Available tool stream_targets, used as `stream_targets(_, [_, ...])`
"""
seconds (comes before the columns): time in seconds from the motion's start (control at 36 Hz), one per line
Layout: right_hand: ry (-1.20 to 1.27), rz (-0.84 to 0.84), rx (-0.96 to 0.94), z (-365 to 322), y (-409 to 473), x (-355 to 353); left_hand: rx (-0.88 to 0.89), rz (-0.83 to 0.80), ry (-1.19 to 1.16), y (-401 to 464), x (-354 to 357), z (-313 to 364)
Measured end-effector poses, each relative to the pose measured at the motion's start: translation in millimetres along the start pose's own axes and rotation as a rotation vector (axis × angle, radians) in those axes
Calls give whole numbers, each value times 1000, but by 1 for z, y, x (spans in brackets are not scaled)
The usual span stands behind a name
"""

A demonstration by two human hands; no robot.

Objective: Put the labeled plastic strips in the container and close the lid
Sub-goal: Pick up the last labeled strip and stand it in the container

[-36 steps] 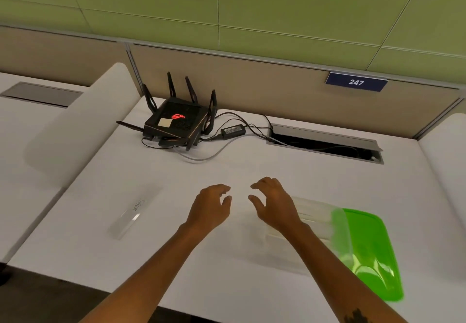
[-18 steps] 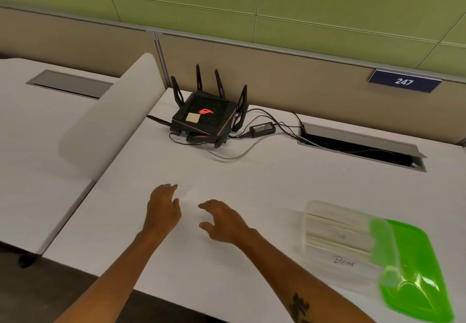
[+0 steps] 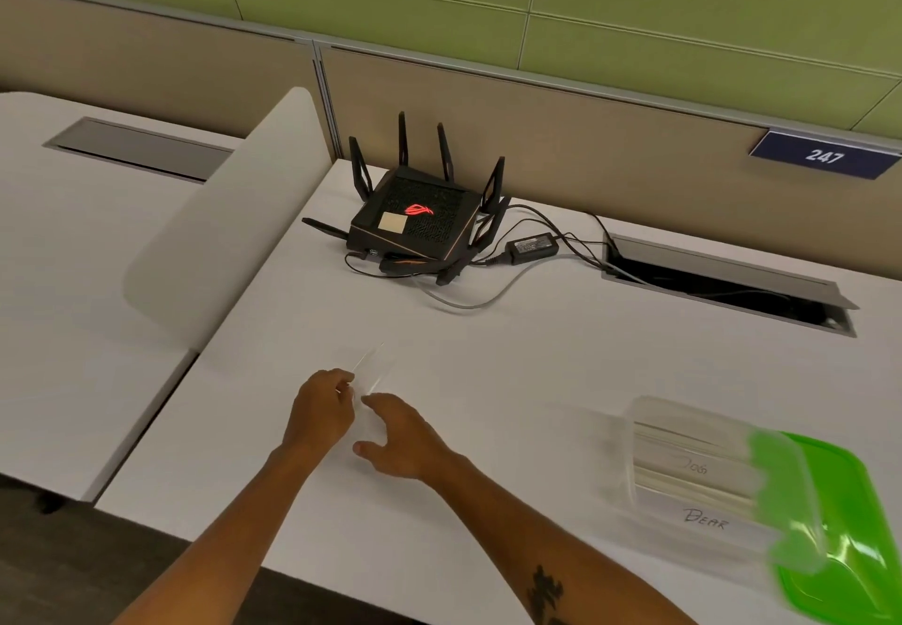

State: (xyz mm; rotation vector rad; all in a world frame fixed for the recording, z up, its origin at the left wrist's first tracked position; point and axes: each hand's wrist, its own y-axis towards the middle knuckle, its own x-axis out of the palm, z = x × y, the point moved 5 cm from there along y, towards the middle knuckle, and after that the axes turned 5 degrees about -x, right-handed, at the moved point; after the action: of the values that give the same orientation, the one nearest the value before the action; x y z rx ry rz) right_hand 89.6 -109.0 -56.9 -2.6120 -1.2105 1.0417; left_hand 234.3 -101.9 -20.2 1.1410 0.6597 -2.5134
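A clear plastic strip [image 3: 372, 367] lies faint against the white desk [image 3: 512, 380], between my two hands. My left hand [image 3: 319, 412] has its fingertips pinched on the strip's left edge. My right hand [image 3: 402, 436] is spread just right of it, index finger and thumb apart, touching the strip's near end. At the right stands the clear container [image 3: 649, 419], open, with several labeled strips stacked inside; one reads "DEAR". The green lid [image 3: 839, 541] leans against the container's right side.
A black router [image 3: 415, 219] with antennas, a power adapter [image 3: 532, 248] and cables sit at the back. An open cable hatch [image 3: 722, 283] lies at the back right. A white divider panel [image 3: 234, 214] rises on the left, and the desk's front edge runs below my forearms.
The view swung left, so the container and lid slid to the right edge. Both hands moved from the container to the lone strip, and my left fingers closed on its edge.
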Motion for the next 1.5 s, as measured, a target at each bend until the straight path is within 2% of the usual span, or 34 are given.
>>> stream_targets(0.25, [105,34,17,1,9,1,-11,-11,-19,4,4,11])
stream_targets(0.47, [268,235,10,6,0,-33,-49,54,-157,0,-1,42])
stream_targets(0.75, [438,393,14,17,-47,-109,-187,-22,-590,-28,19,106])
stream_targets(1.14, [265,431,22,79,-158,-209,-140,-242,-849,-98,97,202])
stream_targets(1.36, [27,418,13,122,-223,-261,-93,-406,-934,-145,145,254])
stream_targets(1.5, [-165,409,8,147,-260,-282,-36,-457,-874,-163,165,277])
